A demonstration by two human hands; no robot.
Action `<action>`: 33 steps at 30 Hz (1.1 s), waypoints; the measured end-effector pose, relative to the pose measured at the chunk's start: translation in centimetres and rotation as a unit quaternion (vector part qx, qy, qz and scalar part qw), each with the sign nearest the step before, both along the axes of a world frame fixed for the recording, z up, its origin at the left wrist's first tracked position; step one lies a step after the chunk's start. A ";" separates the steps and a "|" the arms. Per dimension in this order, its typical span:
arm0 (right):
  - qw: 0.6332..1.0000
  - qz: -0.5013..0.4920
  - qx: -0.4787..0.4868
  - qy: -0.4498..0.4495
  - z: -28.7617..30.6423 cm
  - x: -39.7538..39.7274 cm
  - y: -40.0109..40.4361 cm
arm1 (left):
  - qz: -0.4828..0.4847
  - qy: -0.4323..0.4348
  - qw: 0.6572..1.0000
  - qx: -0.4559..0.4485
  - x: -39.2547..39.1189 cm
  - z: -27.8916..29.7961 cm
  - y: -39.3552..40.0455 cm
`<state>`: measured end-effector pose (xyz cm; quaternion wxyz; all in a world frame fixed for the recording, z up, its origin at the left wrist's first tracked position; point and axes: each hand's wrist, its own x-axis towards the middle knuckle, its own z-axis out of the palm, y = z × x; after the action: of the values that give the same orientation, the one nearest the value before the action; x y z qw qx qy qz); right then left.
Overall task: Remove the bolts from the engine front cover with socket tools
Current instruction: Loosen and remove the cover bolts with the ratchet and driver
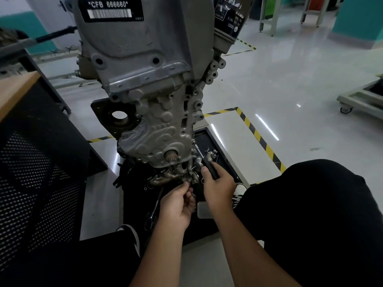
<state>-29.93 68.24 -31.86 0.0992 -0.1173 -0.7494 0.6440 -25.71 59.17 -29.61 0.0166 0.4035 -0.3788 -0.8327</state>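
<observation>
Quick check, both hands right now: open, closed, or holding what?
Left hand: fingers curled, pinching something small; too dark to tell what.
Right hand: grips the black handle of the socket driver.

We are reading "*CFB 666660*" in white characters on a black label (110, 10) fixed to the upper grey cover of the engine (145, 50), with a white barcode sitting beneath the characters. We are also seeing small white print and two round brand logos on the black oil filter (230, 15) at the engine's upper right, too small and inverted to read.
</observation>
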 end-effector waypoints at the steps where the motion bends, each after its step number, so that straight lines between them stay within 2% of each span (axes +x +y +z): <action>1: 0.998 0.008 -0.064 -0.019 0.0 0.0 -0.2 | 0.002 0.001 1.000 0.002 0.0 -0.1 0.0; 5: 0.983 -0.015 -0.182 -0.037 0.2 0.0 -1.0 | 0.005 0.006 1.000 -0.003 -0.2 -0.6 0.1; 9: 0.918 -0.047 -0.370 -0.133 1.0 -0.2 -1.3 | 0.014 0.013 1.000 -0.010 -0.4 -0.9 -0.1; 12: 0.892 -0.044 -0.422 -0.157 1.1 0.0 -1.4 | 0.044 0.030 0.998 -0.018 -0.8 -1.1 -0.3; 15: 0.902 -0.036 -0.406 -0.138 0.9 0.3 -1.2 | 0.035 0.051 0.998 -0.031 -1.6 -0.8 -0.2; 18: 0.921 -0.039 -0.367 -0.122 0.5 0.8 -0.5 | -0.019 0.061 0.996 -0.070 -3.2 -0.3 -0.4; 23: 0.925 -0.028 -0.358 -0.121 0.4 1.1 0.4 | -0.086 0.063 0.989 -0.102 -6.9 0.8 -0.2; 29: 0.930 -0.040 -0.336 -0.146 0.0 2.0 1.6 | -0.032 0.053 0.995 -0.079 -9.3 -0.3 0.3; 33: 0.932 -0.037 -0.324 -0.159 -0.2 2.3 2.6 | 0.024 0.086 0.995 -0.050 -10.0 -1.0 0.8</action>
<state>-27.67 70.88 -32.07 -0.0407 -0.2710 -0.5012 0.8208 -35.75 59.99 -30.62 0.0890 0.3379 -0.4076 -0.8437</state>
